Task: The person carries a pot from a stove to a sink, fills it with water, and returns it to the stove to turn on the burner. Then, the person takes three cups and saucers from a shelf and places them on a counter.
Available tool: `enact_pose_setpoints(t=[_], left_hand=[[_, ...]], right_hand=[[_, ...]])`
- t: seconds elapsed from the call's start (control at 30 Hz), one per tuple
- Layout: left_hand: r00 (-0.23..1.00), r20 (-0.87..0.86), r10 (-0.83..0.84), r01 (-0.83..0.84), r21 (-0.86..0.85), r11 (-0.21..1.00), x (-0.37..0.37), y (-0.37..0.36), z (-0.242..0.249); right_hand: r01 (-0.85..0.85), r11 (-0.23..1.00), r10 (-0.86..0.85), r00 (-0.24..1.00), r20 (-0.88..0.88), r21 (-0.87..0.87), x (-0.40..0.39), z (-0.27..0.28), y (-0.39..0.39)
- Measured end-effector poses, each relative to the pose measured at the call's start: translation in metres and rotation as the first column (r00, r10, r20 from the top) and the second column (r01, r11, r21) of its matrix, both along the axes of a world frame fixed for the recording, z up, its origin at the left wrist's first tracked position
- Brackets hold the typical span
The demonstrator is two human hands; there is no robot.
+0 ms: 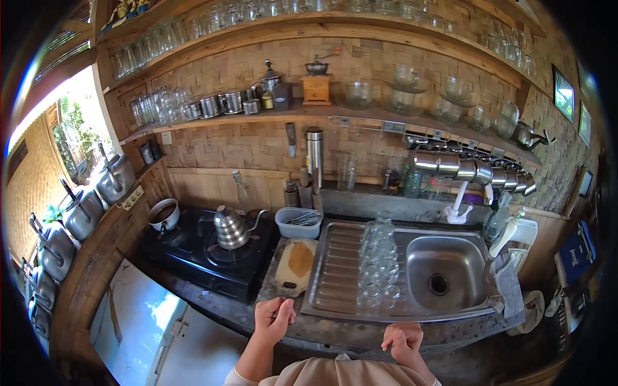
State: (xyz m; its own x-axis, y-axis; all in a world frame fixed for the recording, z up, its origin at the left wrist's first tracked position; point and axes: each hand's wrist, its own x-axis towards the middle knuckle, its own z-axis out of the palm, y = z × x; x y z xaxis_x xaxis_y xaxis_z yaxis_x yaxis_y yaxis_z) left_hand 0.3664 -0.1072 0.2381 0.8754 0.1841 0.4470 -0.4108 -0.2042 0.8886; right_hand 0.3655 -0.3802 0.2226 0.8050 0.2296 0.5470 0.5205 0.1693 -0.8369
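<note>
Glasses [380,264] on drainboard [336,264] nr sink [444,247], prob. to drip dry; my L hand [275,318] & R hand [403,337] fisted, empty afaict.

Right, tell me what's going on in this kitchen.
A person stands at the counter, fingers curled on both hands, and nothing shows in either. The left hand is nearest the board; the right hand is at the counter's front edge, near the sink. Glasses stand packed together beside the basin. A kettle sits on the stove; whether it's lit, I can't tell.
</note>
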Motion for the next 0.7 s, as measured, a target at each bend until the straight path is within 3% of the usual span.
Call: enact_pose_setpoints(t=[0.17, 0.5, 0.6, 0.67, 0.7], left_hand=[[1.0, -0.003, -0.023, 0.023, -0.047, 0.999, 0.013, -0.066, 0.002], [0.996, 0.005, -0.088, 0.088, 0.008, 0.996, 0.029, -0.073, 0.005], [0.992, -0.057, -0.114, 0.113, -0.029, 0.993, 0.038, -0.071, 0.005], [0.974, -0.046, -0.22, 0.204, -0.221, 0.954, 0.048, -0.072, 0.008], [0.974, -0.042, -0.224, 0.21, -0.219, 0.953, 0.054, -0.071, 0.013]], right_hand=[[0.022, 1.0, -0.023, 0.996, -0.087, -0.016, 0.014, 0.006, -0.054], [0.082, 0.995, -0.079, 0.995, -0.055, 0.055, 0.038, 0.009, -0.062], [0.107, 0.991, -0.102, 0.992, -0.075, 0.077, 0.043, 0.009, -0.064], [0.115, 0.99, -0.11, 0.991, -0.071, 0.078, 0.051, 0.015, -0.065], [0.11, 0.992, -0.105, 0.992, -0.067, 0.067, 0.056, 0.023, -0.065]])
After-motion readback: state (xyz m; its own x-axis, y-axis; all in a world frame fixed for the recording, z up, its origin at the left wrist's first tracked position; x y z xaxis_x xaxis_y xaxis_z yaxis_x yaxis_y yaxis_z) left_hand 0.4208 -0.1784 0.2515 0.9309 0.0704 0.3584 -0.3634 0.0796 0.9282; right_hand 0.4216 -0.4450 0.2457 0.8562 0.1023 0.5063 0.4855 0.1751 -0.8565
